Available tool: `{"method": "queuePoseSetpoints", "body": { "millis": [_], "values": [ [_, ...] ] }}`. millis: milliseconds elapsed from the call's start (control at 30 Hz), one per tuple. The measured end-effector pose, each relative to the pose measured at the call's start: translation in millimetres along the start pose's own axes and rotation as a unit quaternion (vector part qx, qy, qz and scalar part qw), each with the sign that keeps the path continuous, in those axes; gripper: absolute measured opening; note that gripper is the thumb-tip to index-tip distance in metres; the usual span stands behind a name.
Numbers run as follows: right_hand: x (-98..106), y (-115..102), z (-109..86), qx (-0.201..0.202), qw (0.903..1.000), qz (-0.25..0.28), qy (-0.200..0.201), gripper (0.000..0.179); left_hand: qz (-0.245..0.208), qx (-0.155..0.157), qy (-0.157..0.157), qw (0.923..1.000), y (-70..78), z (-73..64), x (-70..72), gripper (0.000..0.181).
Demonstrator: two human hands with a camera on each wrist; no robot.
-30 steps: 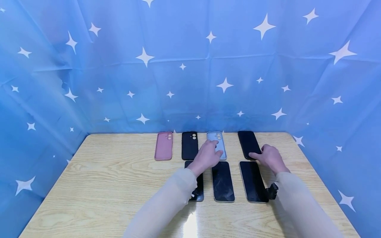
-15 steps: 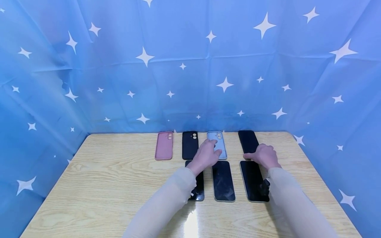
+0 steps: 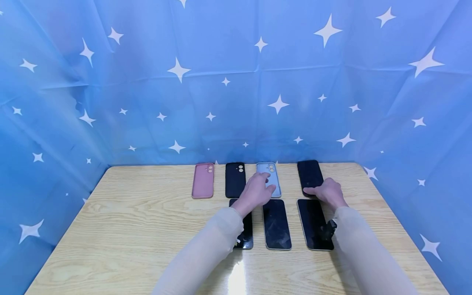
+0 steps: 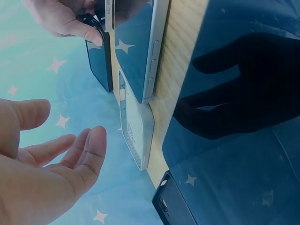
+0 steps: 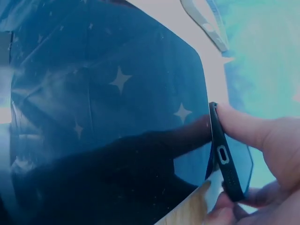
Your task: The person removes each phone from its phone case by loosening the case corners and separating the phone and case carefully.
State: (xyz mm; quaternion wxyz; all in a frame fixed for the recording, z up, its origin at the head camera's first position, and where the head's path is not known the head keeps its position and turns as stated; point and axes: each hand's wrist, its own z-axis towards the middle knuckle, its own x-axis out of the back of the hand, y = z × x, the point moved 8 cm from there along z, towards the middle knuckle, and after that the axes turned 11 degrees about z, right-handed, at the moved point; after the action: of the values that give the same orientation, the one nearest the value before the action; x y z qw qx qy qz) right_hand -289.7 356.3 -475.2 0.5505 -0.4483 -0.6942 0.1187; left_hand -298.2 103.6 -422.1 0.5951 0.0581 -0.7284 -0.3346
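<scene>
My right hand (image 3: 329,193) grips the near end of a phone in a black case (image 3: 309,175), screen up, at the back right of the table. In the right wrist view the thumb lies on one edge of the black case (image 5: 227,161) and fingers on the other, with the port cutout between them. My left hand (image 3: 255,194) hovers over the near part of a light blue phone case (image 3: 275,180), fingers spread and holding nothing. In the left wrist view that blue case (image 4: 138,129) lies past the fingertips, apart from them.
A pink case (image 3: 203,182) and a black case (image 3: 234,184) lie left of the blue one. Along the front are three bare phones: a left one (image 3: 246,233) partly under my forearm, a middle one (image 3: 276,225) and a right one (image 3: 312,225). A starry blue curtain (image 3: 236,102) surrounds the table.
My right hand has shifted slightly left, its thumb now at the cased phone's near end. That phone has turned straighter and nudged back a little. My left hand stays in place.
</scene>
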Motion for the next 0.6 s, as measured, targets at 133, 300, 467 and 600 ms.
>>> {"method": "queuePoseSetpoints", "body": {
  "millis": [133,300,467,600],
  "values": [
    [6,0,-0.1,0.014,0.9994,0.027,0.019,0.067,-0.005,0.002,0.003,1.0000,2.8,1.8,-2.4,0.048],
    [11,-2,3.6,0.030,0.9973,0.058,0.034,0.041,-0.024,-0.008,0.004,0.9997,7.9,2.5,-5.0,0.046],
    [13,-4,5.1,0.038,0.9943,0.094,0.033,0.048,-0.033,-0.014,0.000,0.9993,12.0,4.0,-7.6,0.047],
    [14,-5,1.0,0.043,0.9926,0.107,0.039,0.042,-0.035,-0.013,0.002,0.9993,13.7,5.1,-8.8,0.046]
  ]
}}
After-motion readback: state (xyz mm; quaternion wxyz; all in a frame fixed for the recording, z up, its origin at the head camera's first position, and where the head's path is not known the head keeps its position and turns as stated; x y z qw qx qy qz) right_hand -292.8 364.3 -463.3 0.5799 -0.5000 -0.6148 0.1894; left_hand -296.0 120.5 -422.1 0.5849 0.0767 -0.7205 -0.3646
